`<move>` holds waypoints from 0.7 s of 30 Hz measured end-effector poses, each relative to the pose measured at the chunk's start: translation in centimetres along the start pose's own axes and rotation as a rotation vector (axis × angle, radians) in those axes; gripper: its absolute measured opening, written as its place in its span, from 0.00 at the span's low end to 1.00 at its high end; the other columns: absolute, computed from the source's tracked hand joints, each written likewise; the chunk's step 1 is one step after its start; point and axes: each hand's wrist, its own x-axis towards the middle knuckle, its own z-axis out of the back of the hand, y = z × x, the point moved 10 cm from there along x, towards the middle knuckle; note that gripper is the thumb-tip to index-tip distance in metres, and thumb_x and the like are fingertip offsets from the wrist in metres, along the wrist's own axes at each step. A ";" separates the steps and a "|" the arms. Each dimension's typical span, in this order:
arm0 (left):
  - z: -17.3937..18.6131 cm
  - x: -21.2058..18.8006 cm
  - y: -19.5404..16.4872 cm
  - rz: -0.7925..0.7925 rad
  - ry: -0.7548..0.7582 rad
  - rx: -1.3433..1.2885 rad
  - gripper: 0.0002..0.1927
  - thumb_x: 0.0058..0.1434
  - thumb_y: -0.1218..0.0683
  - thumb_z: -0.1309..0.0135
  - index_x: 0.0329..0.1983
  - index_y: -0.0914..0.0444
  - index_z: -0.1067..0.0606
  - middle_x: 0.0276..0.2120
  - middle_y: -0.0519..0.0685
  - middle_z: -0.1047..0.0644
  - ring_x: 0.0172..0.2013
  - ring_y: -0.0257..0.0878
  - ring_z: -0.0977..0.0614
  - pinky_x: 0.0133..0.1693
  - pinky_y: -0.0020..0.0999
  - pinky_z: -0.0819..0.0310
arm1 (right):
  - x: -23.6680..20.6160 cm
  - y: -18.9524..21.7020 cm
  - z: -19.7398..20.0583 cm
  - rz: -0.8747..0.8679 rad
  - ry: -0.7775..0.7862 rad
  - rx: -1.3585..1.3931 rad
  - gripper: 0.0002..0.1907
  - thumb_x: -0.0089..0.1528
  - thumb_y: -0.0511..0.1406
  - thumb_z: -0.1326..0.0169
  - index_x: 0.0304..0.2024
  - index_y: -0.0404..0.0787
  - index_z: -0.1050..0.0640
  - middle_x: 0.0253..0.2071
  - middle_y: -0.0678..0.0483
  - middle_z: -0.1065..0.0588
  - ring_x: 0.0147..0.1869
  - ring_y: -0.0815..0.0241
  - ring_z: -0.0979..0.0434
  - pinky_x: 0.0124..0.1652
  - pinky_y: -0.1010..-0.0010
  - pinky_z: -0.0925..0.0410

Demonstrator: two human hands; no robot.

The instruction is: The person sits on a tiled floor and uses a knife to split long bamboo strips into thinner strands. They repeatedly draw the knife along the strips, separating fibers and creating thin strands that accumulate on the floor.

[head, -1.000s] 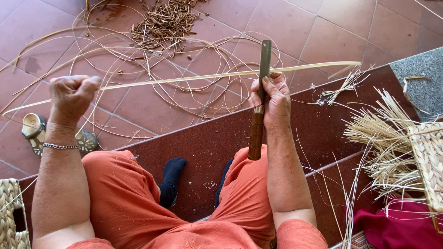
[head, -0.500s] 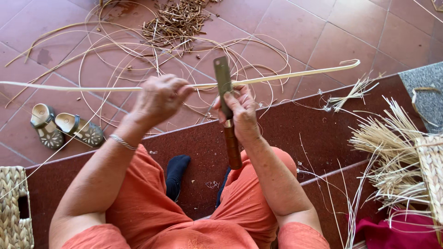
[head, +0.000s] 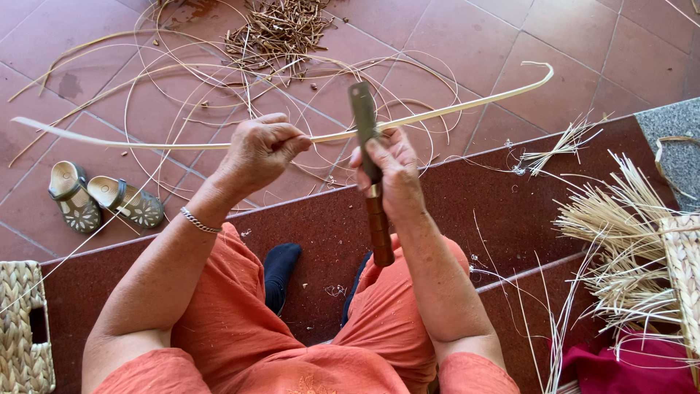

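Left hand [head: 261, 152] raised, fist clenched on the long cane strip [head: 445, 111]. Right hand [head: 394, 174] grips knife [head: 370, 171] upright, blade against strip, which spans both hands above the tiled floor [head: 452, 44].

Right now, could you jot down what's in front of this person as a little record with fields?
Left hand: closed in a grip on a long pale cane strip
Right hand: holds a knife with a brown handle, blade upright against the strip
Floor: red tiles, loose cane loops, a heap of brown trimmings
Left side: pair of sandals, woven basket
Right side: bundle of straw
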 end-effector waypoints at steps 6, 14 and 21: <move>1.9 -0.7 1.0 0.016 0.041 0.004 0.04 0.65 0.57 0.37 0.38 0.63 0.16 0.30 0.47 0.20 0.29 0.33 0.21 0.31 0.30 0.26 | -0.1 2.5 1.2 0.065 0.012 0.049 0.06 0.73 0.31 0.52 0.52 0.40 0.33 0.32 0.44 0.23 0.23 0.62 0.29 0.23 0.73 0.35; 3.2 -1.2 1.8 0.017 0.089 -0.006 0.05 0.64 0.56 0.37 0.39 0.63 0.16 0.30 0.46 0.19 0.31 0.31 0.21 0.33 0.28 0.26 | -0.1 2.9 1.6 0.070 0.000 0.086 0.06 0.72 0.31 0.51 0.51 0.40 0.32 0.31 0.43 0.23 0.22 0.61 0.29 0.23 0.72 0.35; 4.2 -2.0 3.0 0.086 0.127 -0.007 0.05 0.65 0.56 0.38 0.38 0.63 0.16 0.29 0.46 0.19 0.30 0.30 0.22 0.32 0.28 0.27 | 0.0 3.1 1.6 0.082 -0.011 0.053 0.08 0.71 0.31 0.50 0.52 0.39 0.32 0.31 0.43 0.23 0.22 0.62 0.29 0.22 0.74 0.35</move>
